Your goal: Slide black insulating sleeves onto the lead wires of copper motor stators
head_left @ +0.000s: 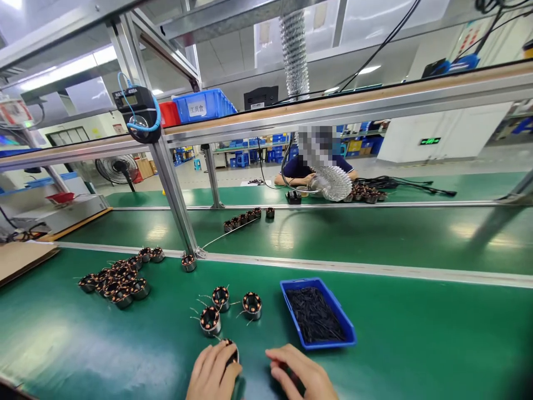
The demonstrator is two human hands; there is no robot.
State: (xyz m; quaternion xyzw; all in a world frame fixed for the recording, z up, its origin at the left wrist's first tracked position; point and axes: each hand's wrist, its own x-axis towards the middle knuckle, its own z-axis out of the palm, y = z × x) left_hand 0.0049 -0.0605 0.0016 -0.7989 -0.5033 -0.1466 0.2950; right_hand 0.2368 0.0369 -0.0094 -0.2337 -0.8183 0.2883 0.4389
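My left hand (214, 371) is wrapped over a motor stator (233, 351) at the bottom middle; the hand covers most of it. To its right, my right hand (302, 371) hovers with thumb and forefinger apart, and I see nothing between them. Just beyond the left hand stand a stator with copper coils and loose wire ends (210, 321), another stator (220, 298) touching or close to it, and a third stator (252, 306) to the right. A blue tray (351, 336) of thin black strips (316, 314) lies beyond my right hand.
A cluster of several stators (120, 280) sits at left, and a single stator (189, 262) by the metal post (177, 194). More stators (242, 218) line the far bench. Across it, a person (316, 161) sits behind a flexible duct (337, 183). A shelf (266, 125) crosses overhead.
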